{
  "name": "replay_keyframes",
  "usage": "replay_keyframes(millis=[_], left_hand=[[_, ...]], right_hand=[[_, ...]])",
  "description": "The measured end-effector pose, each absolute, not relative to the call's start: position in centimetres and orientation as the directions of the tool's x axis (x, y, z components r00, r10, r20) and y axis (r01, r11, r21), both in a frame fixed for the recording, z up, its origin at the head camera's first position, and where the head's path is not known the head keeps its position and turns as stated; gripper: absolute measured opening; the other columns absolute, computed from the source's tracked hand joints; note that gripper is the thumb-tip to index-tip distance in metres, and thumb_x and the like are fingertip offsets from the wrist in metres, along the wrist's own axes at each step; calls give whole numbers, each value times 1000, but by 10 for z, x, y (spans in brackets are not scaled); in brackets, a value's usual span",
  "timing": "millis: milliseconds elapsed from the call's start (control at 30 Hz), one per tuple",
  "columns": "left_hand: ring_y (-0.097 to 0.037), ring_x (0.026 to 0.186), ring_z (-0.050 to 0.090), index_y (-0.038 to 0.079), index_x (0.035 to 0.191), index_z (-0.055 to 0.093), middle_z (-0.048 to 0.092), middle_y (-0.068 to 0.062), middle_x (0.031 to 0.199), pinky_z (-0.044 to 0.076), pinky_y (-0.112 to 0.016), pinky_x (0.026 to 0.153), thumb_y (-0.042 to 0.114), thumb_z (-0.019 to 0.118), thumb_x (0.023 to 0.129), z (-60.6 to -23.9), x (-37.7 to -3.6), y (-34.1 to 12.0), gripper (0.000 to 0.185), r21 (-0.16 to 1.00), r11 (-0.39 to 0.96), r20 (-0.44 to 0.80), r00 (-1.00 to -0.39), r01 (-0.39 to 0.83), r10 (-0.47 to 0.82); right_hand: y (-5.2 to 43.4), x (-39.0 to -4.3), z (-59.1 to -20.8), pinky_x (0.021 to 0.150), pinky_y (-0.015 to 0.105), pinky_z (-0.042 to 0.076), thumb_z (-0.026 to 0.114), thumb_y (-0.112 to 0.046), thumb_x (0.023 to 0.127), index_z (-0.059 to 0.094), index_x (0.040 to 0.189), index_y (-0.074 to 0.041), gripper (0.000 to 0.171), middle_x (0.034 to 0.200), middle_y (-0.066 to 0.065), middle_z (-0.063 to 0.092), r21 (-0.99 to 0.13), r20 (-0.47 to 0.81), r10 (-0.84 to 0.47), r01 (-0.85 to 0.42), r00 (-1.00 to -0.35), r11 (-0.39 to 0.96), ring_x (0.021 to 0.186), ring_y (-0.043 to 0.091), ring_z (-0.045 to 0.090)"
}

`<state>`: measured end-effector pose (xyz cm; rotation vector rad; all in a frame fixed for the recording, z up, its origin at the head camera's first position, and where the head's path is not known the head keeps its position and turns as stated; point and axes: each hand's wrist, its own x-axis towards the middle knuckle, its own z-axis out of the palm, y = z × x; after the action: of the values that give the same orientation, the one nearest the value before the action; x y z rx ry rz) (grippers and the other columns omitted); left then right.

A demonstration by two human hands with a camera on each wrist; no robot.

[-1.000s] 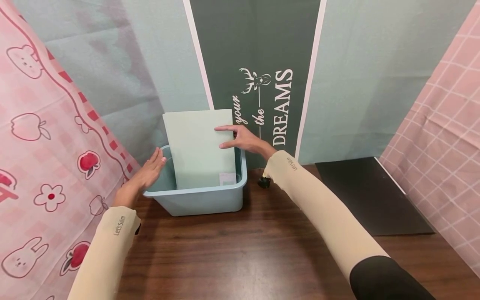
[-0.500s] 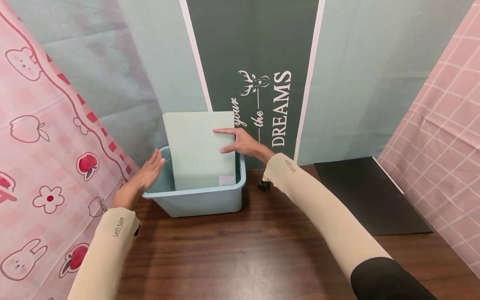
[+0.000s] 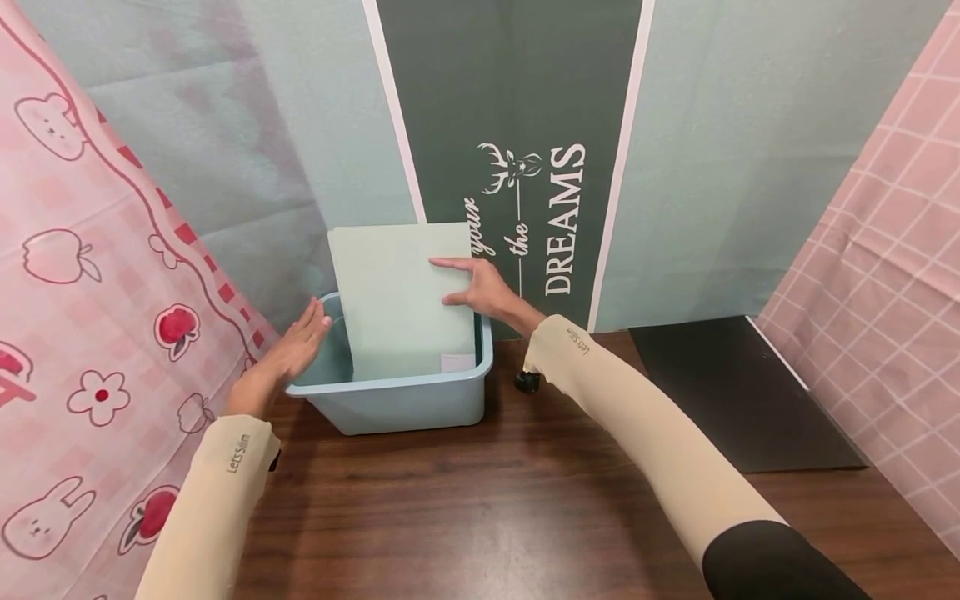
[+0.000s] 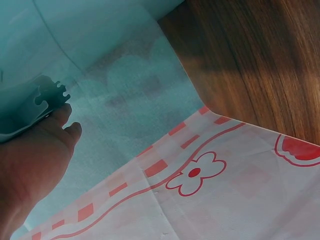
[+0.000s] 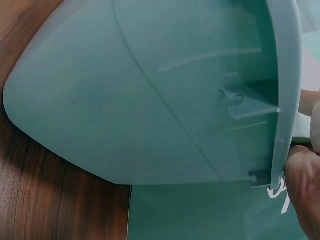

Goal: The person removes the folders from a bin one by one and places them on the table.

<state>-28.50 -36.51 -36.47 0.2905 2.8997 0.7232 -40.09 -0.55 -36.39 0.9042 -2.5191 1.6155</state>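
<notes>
A flat, pale green folder-like sheet [image 3: 397, 292], with a second edge showing behind it at the left, stands upright in a light blue plastic bin [image 3: 405, 408]. A small white label [image 3: 457, 362] sits low on its front. My right hand [image 3: 487, 287] holds its right edge, index finger and thumb spread across the front; the other fingers are hidden. At the bin's left rim is my left hand [image 3: 300, 337], fingers straight and together. In the left wrist view, the left hand [image 4: 40, 155] is right at the rim. The right wrist view shows the right hand [image 5: 305, 165] beside the bin wall [image 5: 125, 100].
A black flat board [image 3: 742, 392] lies on the brown wooden table [image 3: 465, 517] at the right. Printed cloths surround the table: a pink one [image 3: 105, 333] at left, a pink checked one [image 3: 885, 292] at right, and a green one [image 3: 517, 83] behind the bin.
The sheet and my right hand have shifted very slightly down and right in the head view. My left hand stays at the bin's rim.
</notes>
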Motion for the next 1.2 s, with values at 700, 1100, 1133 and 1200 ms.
replay_keyframes(millis=[700,1100,1133,1200], left_hand=[[-45,161,-14,3,166,-15,-23,-18,174,-5,-63,128,58,13,113,-365,-283,-365,81,472,870,-93,-974,141,208],[-43,161,-15,2,165,-15,-23,-19,174,-7,-63,128,49,15,116,-366,-284,-365,75,487,861,-91,-972,148,219],[-43,161,-15,2,165,-15,-22,-19,174,-7,-63,128,49,16,116,-366,-285,-365,74,489,860,-91,-971,149,220],[-43,161,-15,1,165,-15,-23,-20,173,-7,-63,128,48,16,116,-366,-285,-365,74,493,857,-93,-970,149,223]], right_hand=[[7,-389,-341,110,40,52,90,3,81,68,145,-21,72,154,4,60,-857,401,-348,-481,-847,183,139,21,59],[20,-387,-331,109,40,53,90,0,82,66,147,-23,72,157,1,57,-861,431,-337,-494,-837,123,140,19,58],[22,-387,-330,109,41,53,90,0,82,66,147,-23,72,157,1,57,-863,433,-335,-492,-837,113,140,19,58],[24,-387,-327,109,40,53,90,-1,82,66,147,-23,72,156,0,57,-866,433,-326,-488,-840,108,140,18,58]])
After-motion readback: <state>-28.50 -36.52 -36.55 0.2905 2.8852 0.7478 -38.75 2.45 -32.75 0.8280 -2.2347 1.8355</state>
